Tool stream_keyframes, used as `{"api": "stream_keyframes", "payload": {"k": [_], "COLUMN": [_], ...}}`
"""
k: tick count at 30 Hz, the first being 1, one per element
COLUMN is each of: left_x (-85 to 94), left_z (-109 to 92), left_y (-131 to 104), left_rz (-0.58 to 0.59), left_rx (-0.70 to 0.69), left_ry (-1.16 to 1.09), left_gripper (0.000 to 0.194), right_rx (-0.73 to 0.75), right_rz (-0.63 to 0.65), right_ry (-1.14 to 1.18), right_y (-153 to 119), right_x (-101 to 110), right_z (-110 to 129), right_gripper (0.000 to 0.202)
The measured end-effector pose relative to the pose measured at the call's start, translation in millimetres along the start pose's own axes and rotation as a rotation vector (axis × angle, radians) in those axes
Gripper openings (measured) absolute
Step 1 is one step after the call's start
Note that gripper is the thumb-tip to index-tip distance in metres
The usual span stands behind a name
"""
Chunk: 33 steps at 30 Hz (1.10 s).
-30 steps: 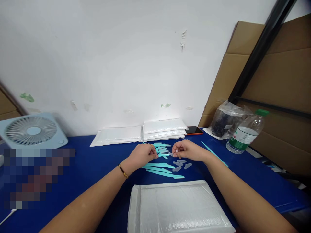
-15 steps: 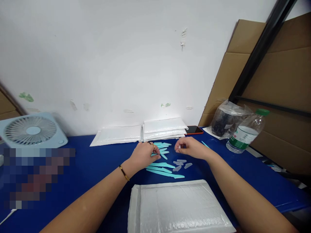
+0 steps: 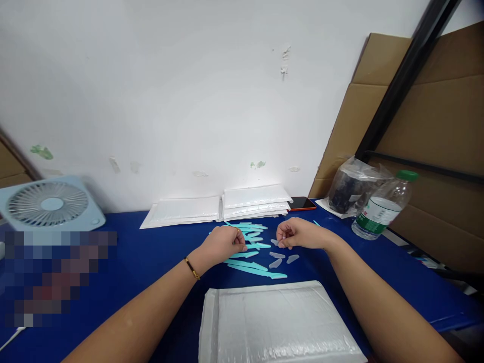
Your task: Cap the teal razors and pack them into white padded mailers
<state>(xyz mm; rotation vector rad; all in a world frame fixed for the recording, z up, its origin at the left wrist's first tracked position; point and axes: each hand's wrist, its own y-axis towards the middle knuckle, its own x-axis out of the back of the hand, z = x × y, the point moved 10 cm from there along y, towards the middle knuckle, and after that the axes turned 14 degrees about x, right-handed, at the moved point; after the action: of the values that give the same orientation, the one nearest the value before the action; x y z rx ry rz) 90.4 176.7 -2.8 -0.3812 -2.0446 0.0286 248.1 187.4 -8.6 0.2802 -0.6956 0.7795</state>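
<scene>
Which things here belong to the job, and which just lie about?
Apparently in use:
slim turquoise plastic tools, one in the left hand
small translucent plastic pieces, one in the right hand

Probably lying about:
pale blue square fan
green-capped clear plastic bottle
black-screened, orange-edged phone
large silvery padded envelope (unclear)

Six-plus teal sticks (image 3: 257, 273), four clear pieces (image 3: 292, 258), one bottle (image 3: 381, 210), one fan (image 3: 52, 203)

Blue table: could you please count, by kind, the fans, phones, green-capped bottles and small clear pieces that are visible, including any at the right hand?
Small clear pieces: 4 (3 lying loose, 1 at the right hand)
Fan: 1
Phone: 1
Green-capped bottle: 1
Total: 7
</scene>
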Motion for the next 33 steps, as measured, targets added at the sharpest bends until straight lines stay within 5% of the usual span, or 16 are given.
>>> {"api": "stream_keyframes", "payload": {"k": [10, 16, 23, 28, 33], "left_x": [0.6, 34.6, 6.9, 9.6, 26.0], "left_z": [-10, -12, -3, -7, -9], "left_y": [-3, -6, -9, -11, -9], "left_rz": [-0.027, -0.353, 0.024, -0.018, -0.103], "left_rx": [-0.048, -0.090, -0.090, -0.102, -0.106], "left_ry": [0.018, 0.126, 0.214, 0.128, -0.075], "left_gripper": [0.020, 0.021, 0.016, 0.011, 0.031], "right_rx": [0.106, 0.125, -0.010, 0.040, 0.191], "right_rz": [-0.040, -0.361, 0.097, 0.042, -0.222], "right_ry": [-0.008, -0.239, -0.217, -0.214, -0.286], "right_y": [12, 9, -3, 2, -2], "right_x": [-14, 21, -11, -10, 20], "right_z": [24, 27, 0, 9, 45], "right_gripper": [0.020, 0.021, 0.014, 0.011, 0.012]}}
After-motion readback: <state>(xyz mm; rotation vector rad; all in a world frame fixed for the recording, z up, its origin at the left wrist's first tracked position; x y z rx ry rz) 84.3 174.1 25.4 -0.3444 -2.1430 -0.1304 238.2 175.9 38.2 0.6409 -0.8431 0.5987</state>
